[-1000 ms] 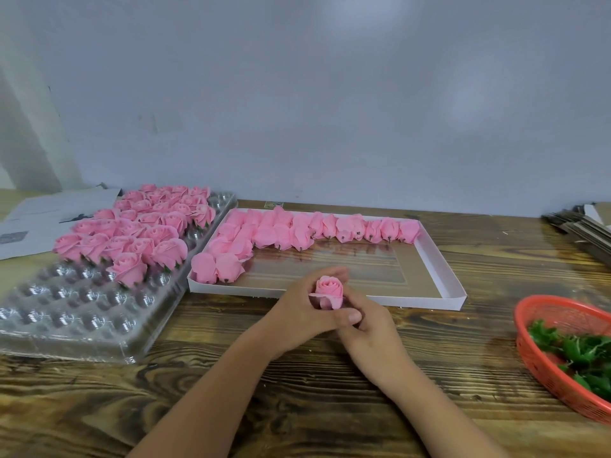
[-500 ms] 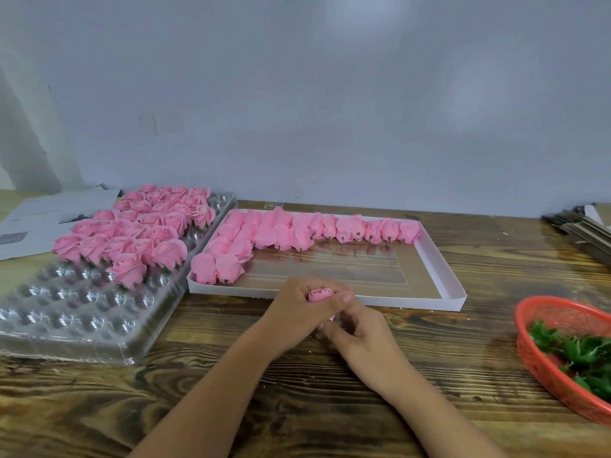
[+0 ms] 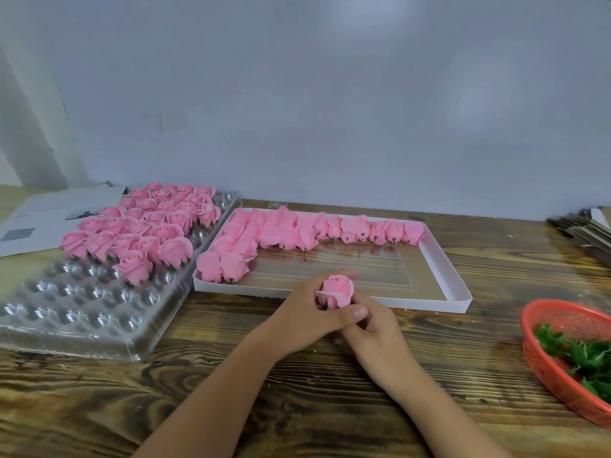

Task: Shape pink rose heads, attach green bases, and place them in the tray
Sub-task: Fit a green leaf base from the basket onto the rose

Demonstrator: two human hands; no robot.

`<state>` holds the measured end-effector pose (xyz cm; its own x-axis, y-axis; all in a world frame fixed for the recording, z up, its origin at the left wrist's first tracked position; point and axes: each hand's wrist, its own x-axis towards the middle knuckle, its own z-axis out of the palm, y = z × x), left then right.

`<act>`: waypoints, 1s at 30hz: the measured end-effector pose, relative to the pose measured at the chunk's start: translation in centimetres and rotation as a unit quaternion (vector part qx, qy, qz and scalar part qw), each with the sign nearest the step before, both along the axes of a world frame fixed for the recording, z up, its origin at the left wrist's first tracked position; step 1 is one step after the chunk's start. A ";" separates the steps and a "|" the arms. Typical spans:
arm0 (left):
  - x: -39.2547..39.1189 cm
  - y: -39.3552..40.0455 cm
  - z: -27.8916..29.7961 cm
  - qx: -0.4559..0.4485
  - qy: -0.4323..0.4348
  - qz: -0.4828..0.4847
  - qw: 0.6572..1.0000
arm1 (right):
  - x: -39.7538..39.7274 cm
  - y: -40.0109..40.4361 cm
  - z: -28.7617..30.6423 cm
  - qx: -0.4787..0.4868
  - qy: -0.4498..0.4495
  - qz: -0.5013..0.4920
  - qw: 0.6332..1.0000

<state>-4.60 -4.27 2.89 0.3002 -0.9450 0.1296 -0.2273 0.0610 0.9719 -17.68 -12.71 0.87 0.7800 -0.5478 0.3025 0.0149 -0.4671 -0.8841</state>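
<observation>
A pink rose head (image 3: 336, 290) stands upright between both hands, just in front of the white box. My left hand (image 3: 307, 314) wraps its fingers round the rose from the left, the thumb lying across its base. My right hand (image 3: 377, 332) grips the rose's underside from the right, fingers curled beneath it. The clear plastic tray (image 3: 76, 312) at the left holds several finished roses (image 3: 145, 226) in its far half. The white box (image 3: 453, 276) holds several unshaped pink rose heads (image 3: 297, 231) along its back and left. Green bases (image 3: 582, 355) lie in a red basket (image 3: 542, 361) at the right.
Papers (image 3: 49, 213) lie at the far left behind the tray. A stack of flat cardboard pieces (image 3: 585, 229) sits at the far right edge. The wooden table (image 3: 297, 408) runs up to a grey wall.
My left hand had closed over the rose and covered most of it; now the fingers have drawn back down and the bloom shows again, standing upright between both hands.
</observation>
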 end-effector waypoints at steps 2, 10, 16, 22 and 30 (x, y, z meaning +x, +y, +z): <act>0.0 0.1 0.1 -0.010 0.005 0.002 1.000 | 0.0 0.1 0.1 -0.001 -0.011 -0.003 1.000; -0.1 0.0 0.3 -0.071 -0.002 0.070 0.995 | 0.1 0.0 -0.3 -0.028 0.012 -0.006 1.000; -0.2 0.1 0.3 -0.028 -0.025 0.042 0.998 | 0.0 -0.2 -0.4 -0.034 0.004 -0.021 0.999; 0.1 -0.2 -0.2 0.012 -0.019 0.021 1.000 | 0.1 -0.6 -0.5 -0.015 -0.033 -0.063 0.997; 0.8 0.1 -0.1 -0.050 -0.049 0.098 0.993 | 0.3 -1.1 -1.0 -0.031 -0.017 -0.101 0.994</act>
<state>-3.84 -4.19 2.80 0.4581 -0.8510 0.2569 -0.3371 0.1011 0.9360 -17.38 -13.77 -0.18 0.6447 -0.6720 0.3643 -0.0565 -0.5172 -0.8540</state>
